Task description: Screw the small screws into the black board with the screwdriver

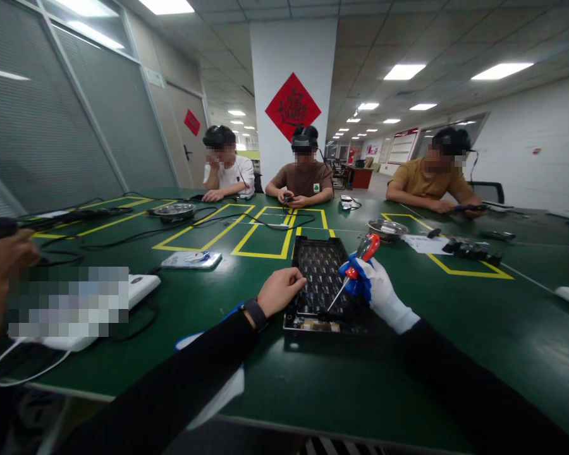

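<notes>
From where I stand, it comes down to the slant of that red-handled screwdriver point(370, 245) against the black case point(320, 265). The case lies just right of the middle of the frame, flat on the green table point(275, 404), its long axis running up the picture, away from the person. The right hand point(377, 291), in a white-and-blue glove, has its fingers closed round the handle, at the case's right side; from that grip the shaft slopes down and leftward, its tip over the lower part of the case, near the brownish strip point(315, 325) at the near end. Whether the tip touches anything, I can't tell. The bare left hand point(282, 291) is at the opposite long side, fingers curled over the left rim; pinching or merely resting, I couldn't say. Of the two, the right is the hand with its tool nearest that strip.
</notes>
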The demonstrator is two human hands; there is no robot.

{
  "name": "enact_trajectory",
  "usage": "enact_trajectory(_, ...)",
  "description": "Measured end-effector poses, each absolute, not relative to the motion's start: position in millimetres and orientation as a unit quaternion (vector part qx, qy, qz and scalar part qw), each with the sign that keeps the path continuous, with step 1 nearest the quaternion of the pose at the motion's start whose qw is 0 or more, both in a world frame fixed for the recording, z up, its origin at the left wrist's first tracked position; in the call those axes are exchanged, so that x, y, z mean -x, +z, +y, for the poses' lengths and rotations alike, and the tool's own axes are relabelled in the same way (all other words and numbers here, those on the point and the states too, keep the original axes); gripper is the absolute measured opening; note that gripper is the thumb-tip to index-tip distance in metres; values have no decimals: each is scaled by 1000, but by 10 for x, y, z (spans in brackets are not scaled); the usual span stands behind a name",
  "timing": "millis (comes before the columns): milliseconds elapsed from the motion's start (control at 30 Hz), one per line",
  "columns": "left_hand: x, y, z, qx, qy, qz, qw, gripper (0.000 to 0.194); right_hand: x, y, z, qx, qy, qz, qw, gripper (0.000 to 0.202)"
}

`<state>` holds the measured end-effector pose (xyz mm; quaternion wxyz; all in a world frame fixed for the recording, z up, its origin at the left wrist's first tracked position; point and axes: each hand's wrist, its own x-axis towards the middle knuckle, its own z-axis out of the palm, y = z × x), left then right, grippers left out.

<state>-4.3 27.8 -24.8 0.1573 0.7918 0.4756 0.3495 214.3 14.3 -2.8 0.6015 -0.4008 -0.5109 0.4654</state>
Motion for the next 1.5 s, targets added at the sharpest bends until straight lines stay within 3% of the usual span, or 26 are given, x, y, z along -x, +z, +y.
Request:
enact_trajectory(367, 18, -123, 190, -805, 365, 441, 157, 21, -2215, -63, 289, 347, 510, -381, 689, 27)
enact_trajectory(1033, -19, -39, 86, -850, 361, 356, 143, 10, -2231, -99, 368, 301, 547, -345, 701, 26)
enact_trajectory(1133, -11, -55, 108, -845, 365, 370, 125, 10, -2342, -53, 414, 301, 494, -355, 735, 26)
enact_trajectory(1200, -4, -71, 125, -841, 368, 380, 116, 10, -2503, -44, 459, 323, 379, -430, 753, 26)
enact_trajectory(1267, 5, -86, 140, -838, 371, 386, 108, 11, -2708, -75, 513, 360, 219, -569, 706, 27)
enact_trajectory(1333, 15, -95, 153, -836, 376, 387, 102, 11, -2897, -147, 573, 387, 116, -714, 572, 23)
enact_trajectory(1500, 46, -96, 178, -829, 387, 395, 83, 14, -3050, -358, 702, 424, 75, -831, 353, 31)
